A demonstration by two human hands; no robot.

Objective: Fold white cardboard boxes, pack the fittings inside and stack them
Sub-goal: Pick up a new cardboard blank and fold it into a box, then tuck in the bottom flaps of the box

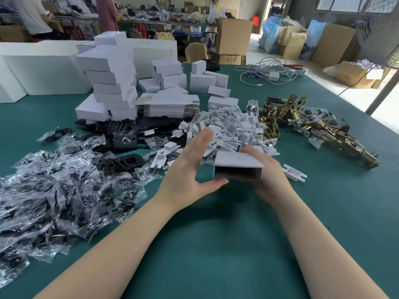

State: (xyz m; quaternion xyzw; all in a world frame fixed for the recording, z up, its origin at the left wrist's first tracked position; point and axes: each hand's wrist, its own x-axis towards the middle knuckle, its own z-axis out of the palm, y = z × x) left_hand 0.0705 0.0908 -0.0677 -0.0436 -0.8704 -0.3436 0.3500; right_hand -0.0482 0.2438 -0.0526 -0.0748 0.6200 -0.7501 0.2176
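A white cardboard box, opened into a sleeve with its dark inside facing me, hovers above the green table. My right hand, blurred, grips it from below and the right. My left hand is spread with straight fingers, thumb touching the box's lower left corner. Behind lie a heap of white plastic inserts, brass latch fittings, black plates and bagged screw packs. A flat box stack and a pile of folded boxes stand at the back left.
A loose white insert lies right of my right hand. Cables and a charger sit at the far right of the table. White foam blocks line the left back. People work at benches beyond, among brown cartons.
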